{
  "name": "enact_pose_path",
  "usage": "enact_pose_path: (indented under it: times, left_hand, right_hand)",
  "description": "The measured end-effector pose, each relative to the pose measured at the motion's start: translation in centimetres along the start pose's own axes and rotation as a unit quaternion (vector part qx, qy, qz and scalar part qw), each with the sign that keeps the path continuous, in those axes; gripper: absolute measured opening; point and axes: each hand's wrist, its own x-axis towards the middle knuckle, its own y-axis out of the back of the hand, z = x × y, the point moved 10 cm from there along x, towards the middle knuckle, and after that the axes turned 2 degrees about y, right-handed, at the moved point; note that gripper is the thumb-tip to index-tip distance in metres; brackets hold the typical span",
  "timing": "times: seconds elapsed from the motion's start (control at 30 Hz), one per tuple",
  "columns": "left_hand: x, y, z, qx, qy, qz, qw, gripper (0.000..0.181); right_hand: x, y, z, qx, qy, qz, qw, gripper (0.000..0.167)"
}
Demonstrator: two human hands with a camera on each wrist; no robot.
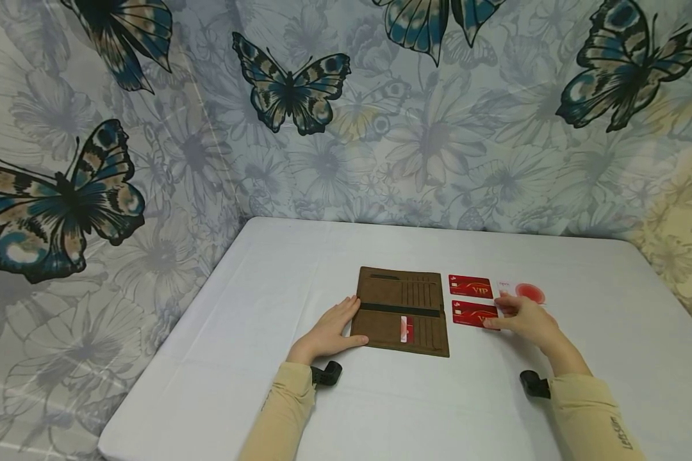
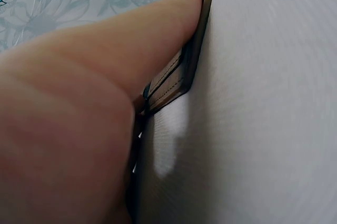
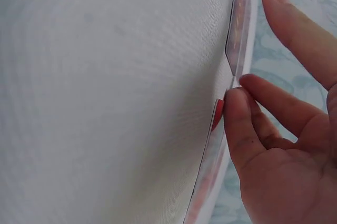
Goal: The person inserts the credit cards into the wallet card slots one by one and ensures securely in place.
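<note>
A brown wallet [image 1: 401, 288] lies spread open on the table, a red and white card [image 1: 406, 330] tucked in its lower slots. My left hand [image 1: 329, 330] rests at the wallet's left edge, thumb and fingers straight; in the left wrist view the thumb [image 2: 152, 29] presses on it. Right of the wallet are two red VIP cards, one upper [image 1: 470, 286] and one lower [image 1: 473, 314]. My right hand [image 1: 527, 320] is over the lower card's right end. In the right wrist view its fingertips [image 3: 237, 103] touch down, while the thumb [image 3: 297, 27] stands apart.
A white card with a red circle [image 1: 525, 291] lies beside the upper VIP card, partly behind the right hand. White cloth covers the table [image 1: 380, 410]. Butterfly-patterned fabric [image 1: 334, 153] hangs behind it and on the left. A black wrist camera [image 1: 534, 384] sits by the right sleeve.
</note>
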Motion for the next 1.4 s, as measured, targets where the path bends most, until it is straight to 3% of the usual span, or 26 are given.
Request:
enact_pose_path:
  times: [0.6, 1.4]
  left_hand:
    - [0.07, 0.06, -0.04, 0.004, -0.003, 0.002, 1.0000, 0.084]
    - [-0.03, 0.15, 0.16, -0.005, -0.005, 0.003, 1.0000, 0.084]
  right_hand:
    - [0.64, 0.08, 0.11, 0.032, -0.005, 0.011, 0.9994, 0.059]
    - [0.60, 0.21, 0.25, 0.065, 0.010, 0.025, 0.9975, 0.055]
